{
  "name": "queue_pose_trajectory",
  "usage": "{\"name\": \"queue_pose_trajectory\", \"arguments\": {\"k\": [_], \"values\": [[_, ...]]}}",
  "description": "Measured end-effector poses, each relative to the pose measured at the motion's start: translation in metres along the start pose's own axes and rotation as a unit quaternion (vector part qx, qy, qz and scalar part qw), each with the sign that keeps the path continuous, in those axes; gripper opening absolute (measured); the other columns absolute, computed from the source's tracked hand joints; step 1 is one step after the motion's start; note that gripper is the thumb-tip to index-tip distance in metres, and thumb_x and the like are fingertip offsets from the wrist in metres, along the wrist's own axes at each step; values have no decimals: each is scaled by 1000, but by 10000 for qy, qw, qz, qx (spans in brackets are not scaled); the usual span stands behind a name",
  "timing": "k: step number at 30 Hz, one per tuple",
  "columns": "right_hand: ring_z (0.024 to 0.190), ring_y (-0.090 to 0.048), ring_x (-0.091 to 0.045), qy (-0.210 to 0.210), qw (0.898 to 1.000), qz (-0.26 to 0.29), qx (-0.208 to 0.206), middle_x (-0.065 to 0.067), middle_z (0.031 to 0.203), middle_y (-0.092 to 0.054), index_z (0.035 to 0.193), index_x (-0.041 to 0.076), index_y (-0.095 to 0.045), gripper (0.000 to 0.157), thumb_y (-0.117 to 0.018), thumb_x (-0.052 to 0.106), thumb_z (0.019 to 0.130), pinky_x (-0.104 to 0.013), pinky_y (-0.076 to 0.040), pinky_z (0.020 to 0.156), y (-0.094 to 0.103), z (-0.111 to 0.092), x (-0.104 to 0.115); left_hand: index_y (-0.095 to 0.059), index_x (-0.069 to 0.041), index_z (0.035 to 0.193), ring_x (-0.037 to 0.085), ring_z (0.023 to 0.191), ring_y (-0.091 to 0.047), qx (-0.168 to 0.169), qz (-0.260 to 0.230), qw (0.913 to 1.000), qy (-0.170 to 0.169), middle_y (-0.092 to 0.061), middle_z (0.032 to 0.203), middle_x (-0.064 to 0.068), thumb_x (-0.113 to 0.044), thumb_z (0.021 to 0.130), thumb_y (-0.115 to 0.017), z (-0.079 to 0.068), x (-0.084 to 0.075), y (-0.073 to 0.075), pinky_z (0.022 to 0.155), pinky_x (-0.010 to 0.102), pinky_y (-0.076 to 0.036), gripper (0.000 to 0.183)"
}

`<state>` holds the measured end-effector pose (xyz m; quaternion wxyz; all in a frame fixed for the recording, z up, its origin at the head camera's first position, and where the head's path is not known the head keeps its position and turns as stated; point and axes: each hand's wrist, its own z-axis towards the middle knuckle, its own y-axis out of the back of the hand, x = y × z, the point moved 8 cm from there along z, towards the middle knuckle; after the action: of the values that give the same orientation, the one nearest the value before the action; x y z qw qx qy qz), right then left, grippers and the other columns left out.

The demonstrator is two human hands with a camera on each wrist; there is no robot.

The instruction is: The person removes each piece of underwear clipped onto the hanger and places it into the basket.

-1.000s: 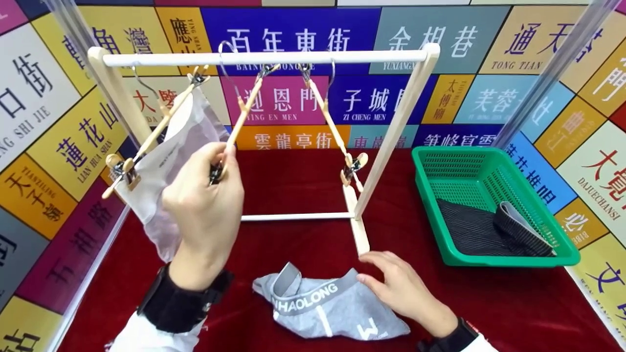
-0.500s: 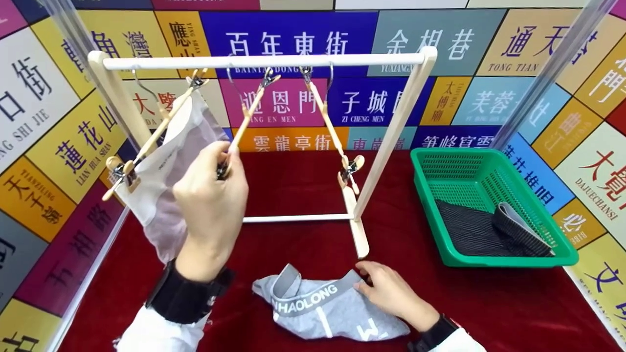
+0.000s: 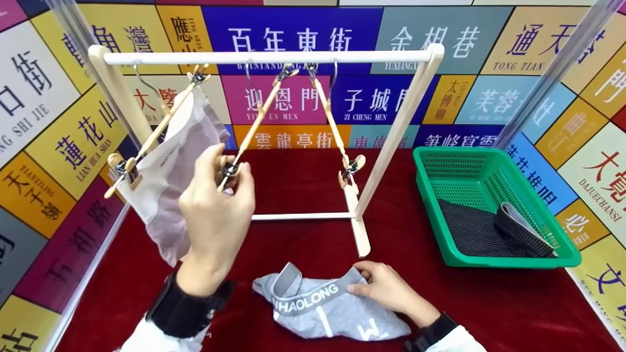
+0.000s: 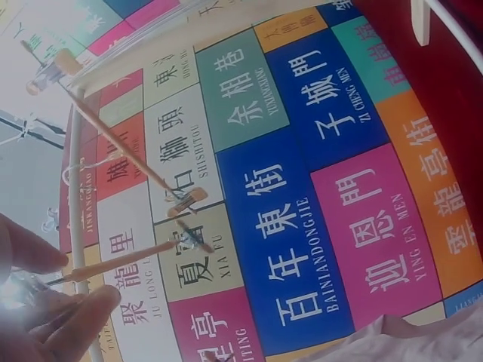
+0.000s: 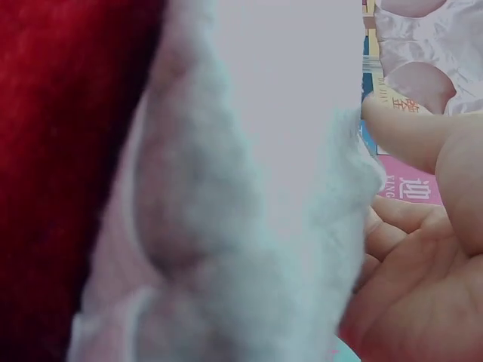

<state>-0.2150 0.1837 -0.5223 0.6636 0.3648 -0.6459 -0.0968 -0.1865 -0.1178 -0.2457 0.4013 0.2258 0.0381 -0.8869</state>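
Observation:
My left hand point(image 3: 215, 210) is raised under the rail, thumb and fingers gripping the clip at the near end of the middle wooden clip hanger point(image 3: 257, 124). In the left wrist view, that hanger's rod point(image 4: 124, 262) runs out from between the fingertips. Low on the cloth lies a pair of grey underpants point(image 3: 298, 320) with a lettered waistband. My right hand point(image 3: 393, 293) pinches the waistband's right corner, thumb on top and fingers behind. In the right wrist view, pale blurred fabric point(image 5: 249, 188) covers much of the picture.
A wooden rack point(image 3: 266, 57) also bears a left hanger with pale underpants point(image 3: 181, 171) clipped on, and a bare right hanger point(image 3: 331, 117). At right stands a green basket point(image 3: 442, 234) holding a black garment point(image 3: 472, 230). Dark red cloth point(image 3: 489, 308) covers the table.
The middle hanger has shifted and swung rightward with my left hand, which moved slightly right. My right hand has slid left onto the waistband corner and now pinches it.

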Motion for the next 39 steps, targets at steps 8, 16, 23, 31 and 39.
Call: {"name": "queue_pose_trajectory", "arguments": {"k": [8, 16, 23, 31, 39], "values": [[74, -61, -12, -10, 9990, 454, -22, 2, 80, -67, 108, 3, -74, 26, -83, 21, 91, -23, -49, 64, 0, -2, 3, -51, 11, 137, 29, 92, -73, 93, -169, 9990, 393, -67, 127, 21, 4, 83, -78, -32, 13, 2, 80, 18, -57, 60], [66, -49, -7, 45, 9994, 355, 40, 7, 70, -52, 87, 11, -70, 15, -74, 19, 99, -22, -42, 59, 1, -5, 7, -53, 6, 137, 27, 90, -65, 317, -47, 9980, 541, -60, 134, 20, 2, 80, -70, -68, 29, 5, 68, 21, -54, 60], [66, -47, -7, 189, 9985, 504, -26, 6, 71, -48, 83, 9, -63, 21, -68, 15, 102, -21, -40, 60, 13, -11, 16, -65, 0, 129, 33, 113, -65, 2263, 485, 9692, 840, -64, 132, 17, 4, 73, -64, -121, 52, -30, 77, 47, -61, 55], [69, -48, -9, 320, 9966, 724, -247, 3, 74, -48, 85, 8, -63, 19, -67, 15, 103, -21, -39, 62, 31, -21, 29, -58, 1, 145, 40, 145, -41, 5155, -1042, 8167, 2375, -51, 153, 20, 18, 68, -51, -197, 92, -78, 121, 57, -31, 79], [72, -51, -9, 380, 9935, 916, -553, 1, 79, -56, 101, 7, -73, 8, -67, 12, 102, -22, -43, 63, 54, -31, 33, -74, -7, 128, 46, 154, -23, 6322, -1235, 7436, 1791, -40, 162, 20, 10, 69, -64, -225, 94, -89, 120, 70, -16, 62]]}}
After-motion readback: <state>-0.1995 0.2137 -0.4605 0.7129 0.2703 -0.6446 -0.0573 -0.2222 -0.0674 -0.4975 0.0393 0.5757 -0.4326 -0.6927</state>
